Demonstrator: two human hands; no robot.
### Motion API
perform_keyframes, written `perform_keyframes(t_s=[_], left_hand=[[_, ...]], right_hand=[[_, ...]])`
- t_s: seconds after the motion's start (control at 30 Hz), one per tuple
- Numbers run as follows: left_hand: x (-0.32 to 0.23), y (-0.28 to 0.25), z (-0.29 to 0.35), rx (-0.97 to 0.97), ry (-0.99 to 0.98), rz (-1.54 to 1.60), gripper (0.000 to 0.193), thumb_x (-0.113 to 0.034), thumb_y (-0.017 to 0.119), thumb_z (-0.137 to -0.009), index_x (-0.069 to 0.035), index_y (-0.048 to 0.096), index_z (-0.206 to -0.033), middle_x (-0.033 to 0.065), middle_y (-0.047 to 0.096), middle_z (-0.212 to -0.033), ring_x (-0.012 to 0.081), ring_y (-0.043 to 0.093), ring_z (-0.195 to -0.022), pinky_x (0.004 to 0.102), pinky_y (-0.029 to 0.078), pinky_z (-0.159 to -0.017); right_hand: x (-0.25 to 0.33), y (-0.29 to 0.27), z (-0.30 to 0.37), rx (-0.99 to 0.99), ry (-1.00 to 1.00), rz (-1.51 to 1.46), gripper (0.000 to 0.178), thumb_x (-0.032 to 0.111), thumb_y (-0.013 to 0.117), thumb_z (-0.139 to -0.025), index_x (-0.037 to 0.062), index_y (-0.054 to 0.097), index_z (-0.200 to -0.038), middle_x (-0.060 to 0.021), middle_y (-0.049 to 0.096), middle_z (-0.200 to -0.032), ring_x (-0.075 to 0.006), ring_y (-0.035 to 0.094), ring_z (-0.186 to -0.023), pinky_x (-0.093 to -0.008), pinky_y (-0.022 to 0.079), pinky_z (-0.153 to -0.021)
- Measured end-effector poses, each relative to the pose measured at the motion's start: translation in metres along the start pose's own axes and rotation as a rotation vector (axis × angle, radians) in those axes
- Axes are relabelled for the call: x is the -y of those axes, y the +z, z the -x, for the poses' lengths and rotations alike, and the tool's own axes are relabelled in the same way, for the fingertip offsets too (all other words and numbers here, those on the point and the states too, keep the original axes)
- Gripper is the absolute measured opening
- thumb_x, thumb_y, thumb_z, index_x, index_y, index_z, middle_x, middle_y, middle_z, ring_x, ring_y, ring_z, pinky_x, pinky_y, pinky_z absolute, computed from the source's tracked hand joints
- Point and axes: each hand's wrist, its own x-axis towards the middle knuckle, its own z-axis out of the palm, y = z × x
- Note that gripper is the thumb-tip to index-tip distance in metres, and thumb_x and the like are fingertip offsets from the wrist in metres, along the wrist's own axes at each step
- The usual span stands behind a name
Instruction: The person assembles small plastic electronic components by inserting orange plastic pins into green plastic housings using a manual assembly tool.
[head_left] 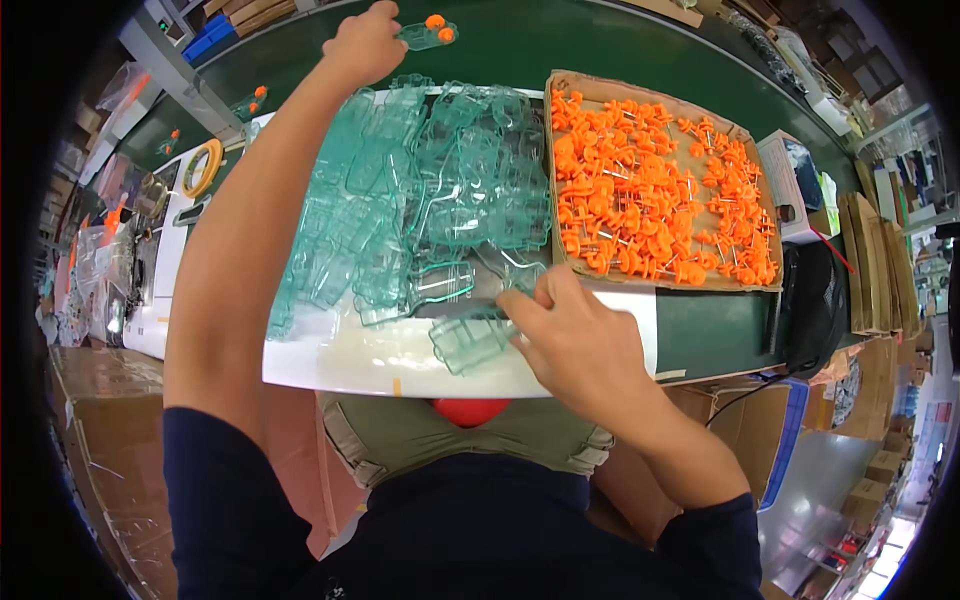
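My left hand [365,46] reaches over the green belt at the far side, beside a clear teal plastic shell [420,38] with two orange parts on it. Its fingers look apart, and its edge is close to or touching that shell. Near the table's front edge, my right hand [583,345] pinches the corner of an empty clear teal plastic shell [468,342], which lies tilted just above the white surface. Between my arms, many similar teal shells [480,170] lie heaped in overlapping stacks. To their right, a shallow cardboard box [668,280] holds loose orange knob-like parts [625,190] with metal pins.
Two more shells with orange parts lie farther left, one of them a nearer filled shell [252,103]. A yellow tape roll [202,168] rests at the left. A white box [790,190] and a black bag [812,305] stand on the right. Cardboard boxes [110,440] flank the table.
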Motion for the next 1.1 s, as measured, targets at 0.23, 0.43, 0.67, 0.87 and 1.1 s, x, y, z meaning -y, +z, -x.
perform_keyframes(t_s=[0.23, 0.43, 0.67, 0.87, 1.1], left_hand=[[-0.048, -0.045, 0.038, 0.116, 0.114, 0.240, 0.044, -0.013, 0.068, -0.083, 0.000, 0.057, -0.124, 0.0191, 0.067, -0.122, 0.0386, 0.065, -0.109, 0.0443, 0.053, -0.093], [-0.094, -0.052, 0.272, 0.149, 0.080, 1.040, 0.056, -0.015, 0.074, -0.087, -0.002, 0.052, -0.137, 0.0136, 0.056, -0.133, 0.0252, 0.059, -0.111, 0.0332, 0.048, -0.093], [-0.119, -0.049, 0.353, 0.074, -0.280, 1.497, 0.064, -0.015, 0.073, -0.090, -0.008, 0.046, -0.147, 0.0161, 0.047, -0.148, 0.0301, 0.052, -0.122, 0.0419, 0.040, -0.103], [-0.105, -0.049, 0.338, 0.122, 0.429, 0.285, 0.054, -0.012, 0.074, -0.084, -0.015, 0.060, -0.136, 0.0123, 0.047, -0.149, 0.0302, 0.051, -0.120, 0.0431, 0.032, -0.104], [-0.116, -0.014, 0.350, 0.296, 0.418, 0.115, 0.044, -0.013, 0.073, -0.080, -0.020, 0.069, -0.123, 0.0091, 0.053, -0.143, 0.0286, 0.050, -0.116, 0.0457, 0.028, -0.102]], right_hand=[[-0.013, -0.014, 0.019, -0.017, 0.189, -0.479, 0.039, 0.019, 0.080, -0.080, 0.0132, 0.063, -0.114, -0.0036, 0.055, -0.093, -0.0166, 0.053, -0.064, -0.0304, 0.043, -0.054], [0.010, 0.002, 0.014, -0.001, 0.365, -1.224, 0.045, 0.021, 0.088, -0.075, 0.0075, 0.063, -0.110, -0.0017, 0.058, -0.078, -0.0121, 0.049, -0.067, -0.0261, 0.040, -0.061], [0.032, 0.024, 0.024, -0.040, 0.001, -1.008, 0.048, 0.022, 0.087, -0.076, 0.0061, 0.064, -0.115, -0.0070, 0.067, -0.091, -0.0214, 0.062, -0.080, -0.0324, 0.049, -0.074], [-0.041, -0.016, 0.024, -0.160, 0.453, -0.799, 0.018, 0.010, 0.071, -0.087, 0.0027, 0.072, -0.104, -0.0043, 0.071, -0.093, -0.0132, 0.059, -0.080, -0.0250, 0.048, -0.074], [-0.068, -0.036, -0.001, -0.196, 0.544, -0.464, 0.019, 0.019, 0.069, -0.088, 0.0045, 0.074, -0.099, -0.0082, 0.074, -0.086, -0.0224, 0.064, -0.068, -0.0335, 0.052, -0.064]])
